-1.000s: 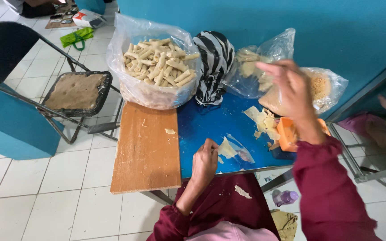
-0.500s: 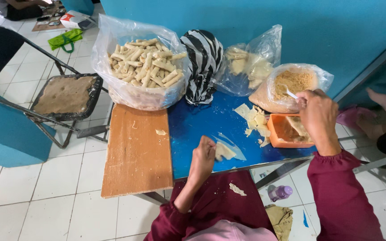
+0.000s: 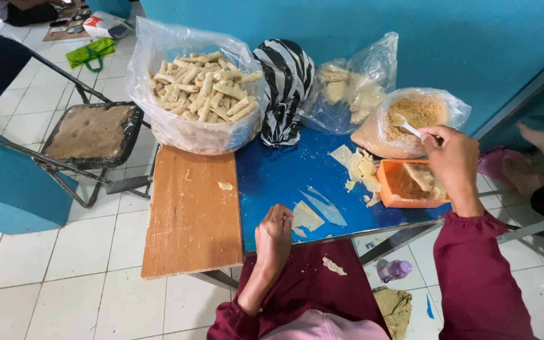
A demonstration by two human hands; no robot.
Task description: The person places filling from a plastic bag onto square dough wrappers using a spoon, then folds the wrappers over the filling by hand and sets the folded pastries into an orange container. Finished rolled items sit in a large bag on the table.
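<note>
While the right hand (image 3: 453, 160) closes its grip on a white spoon (image 3: 405, 125) dipped in the filling bag (image 3: 410, 119) | left hand (image 3: 274, 238) curled, resting on counter (image 3: 278, 176), touching wrapper sheet (image 3: 306, 216) | orange tub (image 3: 410, 184) just below bag

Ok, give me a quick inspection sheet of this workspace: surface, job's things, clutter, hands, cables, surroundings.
Surface: blue tabletop with a wooden board at its left.
Job's things: white spoon dipped in the bag of crumbs; wrapper sheet; orange tub.
Clutter: bag of rolls, striped bag, bag of wrappers, wrapper scraps.
Hands: right hand grips the spoon; left hand rests at the table edge by the wrapper sheet.
Cables: nothing seen.
Surroundings: folding chair, tiled floor, teal wall.
</note>
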